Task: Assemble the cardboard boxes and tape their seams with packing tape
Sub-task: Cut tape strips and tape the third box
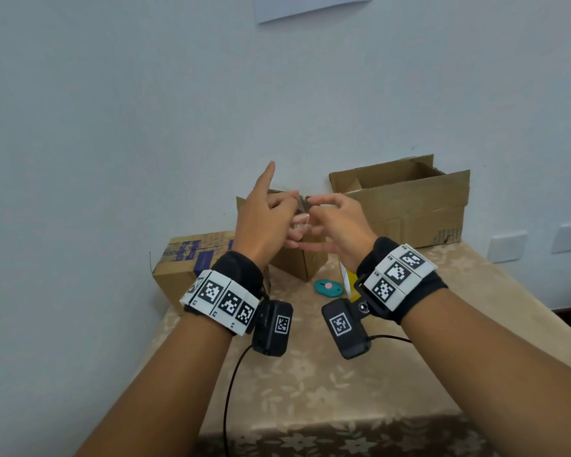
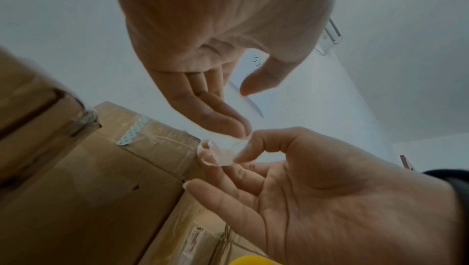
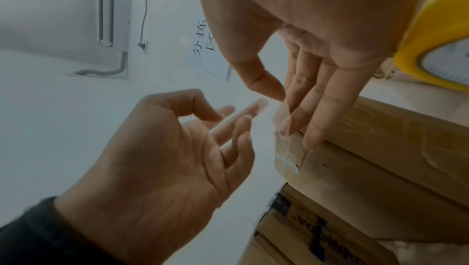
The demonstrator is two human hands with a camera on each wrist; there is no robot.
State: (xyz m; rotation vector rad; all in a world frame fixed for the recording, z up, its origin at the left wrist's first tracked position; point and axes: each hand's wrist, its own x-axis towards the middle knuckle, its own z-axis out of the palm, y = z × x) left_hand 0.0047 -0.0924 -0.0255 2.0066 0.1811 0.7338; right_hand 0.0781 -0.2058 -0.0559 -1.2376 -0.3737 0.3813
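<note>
Both hands are raised together above the table [image 1: 310,384], in front of a small box [image 1: 297,262]. Left hand [image 1: 264,222] is held with index finger pointing up, other fingers curled toward a scrap of clear tape [image 2: 223,153]. Right hand [image 1: 337,222] pinches that scrap between thumb and forefinger, remaining fingers spread loosely. Whether the left fingers grip the tape cannot be told. Tape roll [image 3: 436,56], partly hidden, is seen by the right wrist. An open box [image 1: 406,206] stands behind, a printed box [image 1: 185,265] to the left
</note>
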